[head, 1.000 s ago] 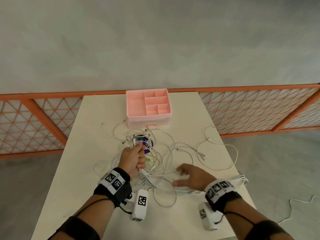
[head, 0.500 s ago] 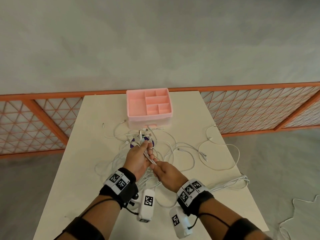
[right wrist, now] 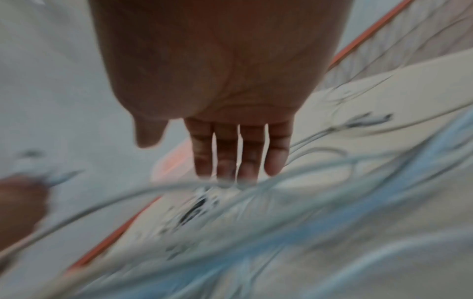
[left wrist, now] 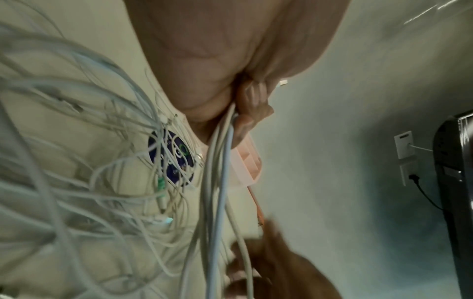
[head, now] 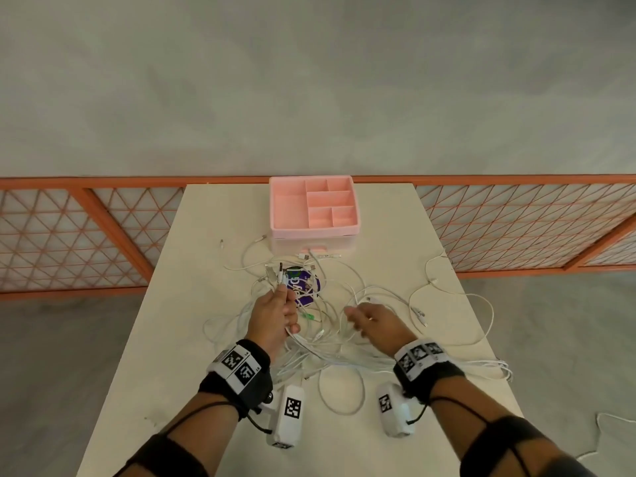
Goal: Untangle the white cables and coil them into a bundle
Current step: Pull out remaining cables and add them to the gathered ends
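Observation:
A tangle of white cables (head: 330,325) sprawls over the middle of the cream table (head: 172,304). My left hand (head: 275,311) grips a bunch of cable ends, whose plugs (head: 275,271) stick up above the fist; in the left wrist view the gripped strands (left wrist: 217,172) hang down from its curled fingers (left wrist: 252,107). My right hand (head: 371,320) hovers over the tangle to the right, fingers (right wrist: 238,153) straight and together, holding nothing. The right wrist view is blurred.
A pink compartment box (head: 315,210) stands at the table's far middle. A round purple sticker (head: 304,287) lies under the cables. Loose cable loops (head: 457,304) reach the right edge. An orange lattice fence (head: 69,235) runs behind the table.
My right hand has left the left hand and swung out to the right over the tangle, its fingers now straight. The left hand keeps its grip on the cable ends.

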{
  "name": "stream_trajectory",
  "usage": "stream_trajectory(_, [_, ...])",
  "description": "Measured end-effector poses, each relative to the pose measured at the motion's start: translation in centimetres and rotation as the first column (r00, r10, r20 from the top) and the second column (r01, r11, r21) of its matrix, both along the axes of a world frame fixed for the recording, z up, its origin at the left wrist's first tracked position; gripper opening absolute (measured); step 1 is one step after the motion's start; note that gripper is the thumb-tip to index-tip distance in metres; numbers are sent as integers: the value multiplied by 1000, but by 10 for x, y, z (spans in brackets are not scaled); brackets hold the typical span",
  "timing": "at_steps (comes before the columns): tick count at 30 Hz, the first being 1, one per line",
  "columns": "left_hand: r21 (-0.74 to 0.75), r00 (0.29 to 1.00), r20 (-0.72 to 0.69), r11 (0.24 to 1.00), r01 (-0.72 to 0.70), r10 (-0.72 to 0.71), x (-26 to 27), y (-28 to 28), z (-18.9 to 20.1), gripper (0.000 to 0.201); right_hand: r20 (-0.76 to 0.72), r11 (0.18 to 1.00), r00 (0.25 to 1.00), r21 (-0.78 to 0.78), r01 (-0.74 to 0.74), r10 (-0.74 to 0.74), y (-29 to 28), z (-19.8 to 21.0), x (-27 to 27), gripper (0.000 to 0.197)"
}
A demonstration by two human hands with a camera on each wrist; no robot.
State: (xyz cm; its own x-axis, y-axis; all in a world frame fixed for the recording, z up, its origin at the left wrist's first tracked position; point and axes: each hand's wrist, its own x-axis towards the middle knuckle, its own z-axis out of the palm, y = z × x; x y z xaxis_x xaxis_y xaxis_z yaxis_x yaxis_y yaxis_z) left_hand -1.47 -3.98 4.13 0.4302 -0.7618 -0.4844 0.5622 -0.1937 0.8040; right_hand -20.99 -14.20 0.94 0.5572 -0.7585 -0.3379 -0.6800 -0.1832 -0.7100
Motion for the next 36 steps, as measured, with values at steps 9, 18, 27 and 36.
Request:
stream_trajectory(9, [13,1000,-17,1000,19,-19,6,10,-3,36,-609,980,768,-117,160,-198,-43,-63,-109,34])
stream_trajectory(18, [11,999,-37,1000,12,-12,2,1,-3,34,-316,947,893,-91,307,-320,-18,-47,-99,11])
stream_trajectory(27, [7,997,52,998,61,-61,-4,-1,-1,33,547,963,809,-20,269,-214,-1,61,11,14])
stream_trajectory(36, [-33,990,127,997,63,-58,-4,3,2,30,571,939,748,166,300,-340,13,35,35,13])
